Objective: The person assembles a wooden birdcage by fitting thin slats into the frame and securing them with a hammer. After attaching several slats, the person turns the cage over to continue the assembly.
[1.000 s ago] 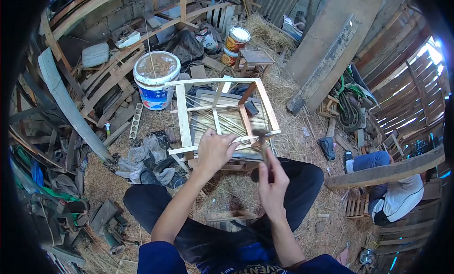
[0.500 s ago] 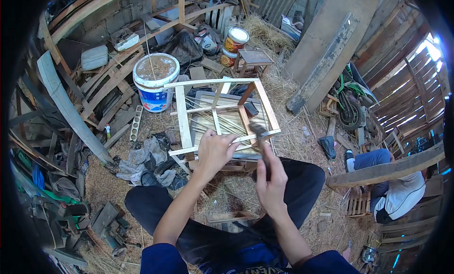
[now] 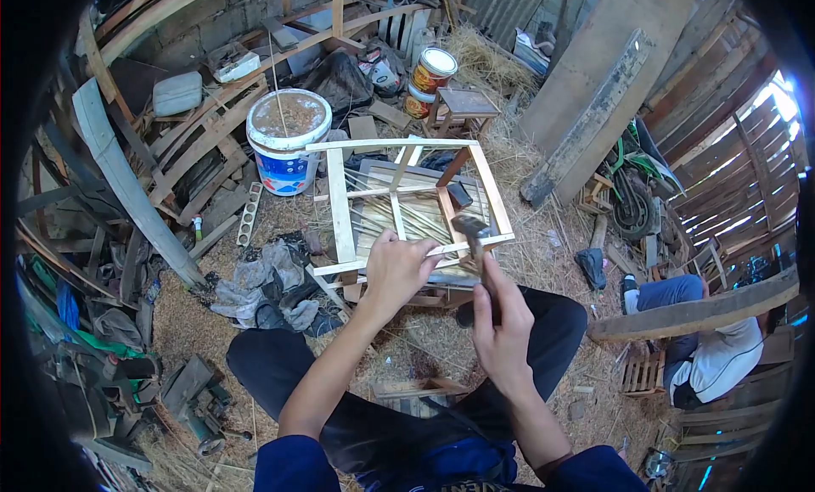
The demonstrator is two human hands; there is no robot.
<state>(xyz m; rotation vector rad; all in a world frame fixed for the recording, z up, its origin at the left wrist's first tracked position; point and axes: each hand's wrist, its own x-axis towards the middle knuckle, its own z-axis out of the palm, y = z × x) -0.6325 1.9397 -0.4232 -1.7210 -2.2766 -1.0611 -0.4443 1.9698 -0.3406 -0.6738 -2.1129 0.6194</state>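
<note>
A light wooden frame of narrow slats stands before my knees. My left hand is closed over its front rail, with the thumb and fingertips pressed together at the slat; whether a nail sits between them is too small to see. In my right hand is a hammer, gripped by its handle. The hammer's head is just above the front rail, to the right of my left fingers. Thin wooden sticks lie beneath the frame on a low surface. A small dark block rests by the inner crosspiece.
A large bucket stands behind the frame's left side. Beyond it are stacked paint tins and a small stool. Rags lie left on the straw-covered floor. Another person sits at the right, behind a curved beam.
The view has shifted slightly, so most things appear a little farther right. The hammer's head shows at a slightly different tilt above the rail. My left hand keeps its place on the frame.
</note>
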